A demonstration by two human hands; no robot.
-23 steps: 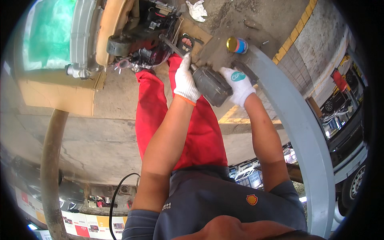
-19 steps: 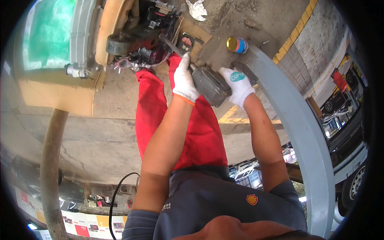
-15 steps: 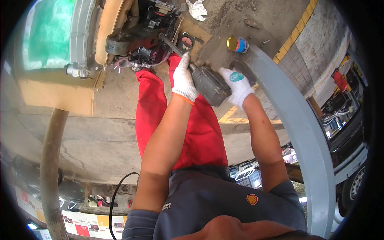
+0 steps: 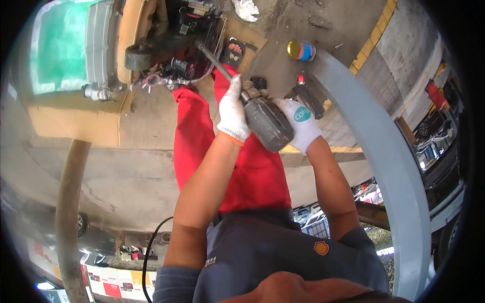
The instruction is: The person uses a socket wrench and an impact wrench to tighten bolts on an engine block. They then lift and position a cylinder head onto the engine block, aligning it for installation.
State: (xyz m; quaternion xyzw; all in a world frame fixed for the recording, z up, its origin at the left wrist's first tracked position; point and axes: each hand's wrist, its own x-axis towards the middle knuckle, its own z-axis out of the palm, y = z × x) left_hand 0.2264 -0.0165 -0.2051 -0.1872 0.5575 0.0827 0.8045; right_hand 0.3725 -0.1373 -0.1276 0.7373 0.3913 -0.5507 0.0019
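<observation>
A dark impact wrench (image 4: pixel 268 125) lies across in front of my red trousers, its body tilted toward the far left. My left hand (image 4: pixel 232 113), in a white knitted glove, is closed around the front end where a long metal extension bar (image 4: pixel 217 61) starts. The bar's far end reaches the dark machine assembly (image 4: pixel 169 50), but its tip is hard to make out there. My right hand (image 4: pixel 303 125), gloved too, is closed at the wrench's grip, its fingers mostly hidden. Just beyond it shows a dark block (image 4: pixel 309 100), apparently the wrench's battery end.
Beside the assembly stand a tan curved panel (image 4: pixel 132 40) and a green-filled container (image 4: pixel 63 45). A foot in a black sandal (image 4: pixel 233 56) rests on cardboard (image 4: pixel 255 43). A blue can (image 4: pixel 305 51) stands near a grey curved beam (image 4: pixel 376 131). White crumpled cloth (image 4: pixel 246 10) lies farther off.
Both hands and the wrench have come slightly nearer to me. More of the extension bar shows, and the dark block beyond my right hand is more visible.
</observation>
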